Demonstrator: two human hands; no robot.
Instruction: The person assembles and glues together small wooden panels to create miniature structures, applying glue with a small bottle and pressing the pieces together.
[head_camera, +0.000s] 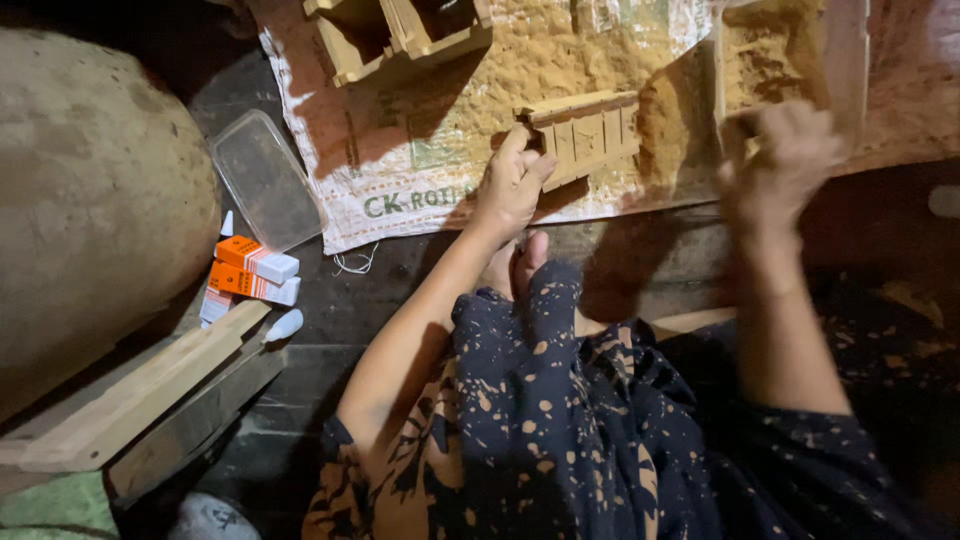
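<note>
The fingers of my left hand (512, 185) are closed on the near left end of a slatted wooden mould (585, 135), which lies on the woven sack (400, 170) covered with sandy powder. My right hand (785, 165) is blurred (I cannot tell its grip), just near a wooden box (775, 55) at the far right.

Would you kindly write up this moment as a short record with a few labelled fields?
setting: dark floor with a woven sack sheet dusted in tan powder
left hand: left hand grips the near edge of a small slatted wooden mould
right hand: right hand blurred, raised by a wooden box of powder; cannot tell if it holds anything
nearby left: clear plastic lid, orange-and-white cartons, wooden planks
far edge: further wooden moulds
</note>
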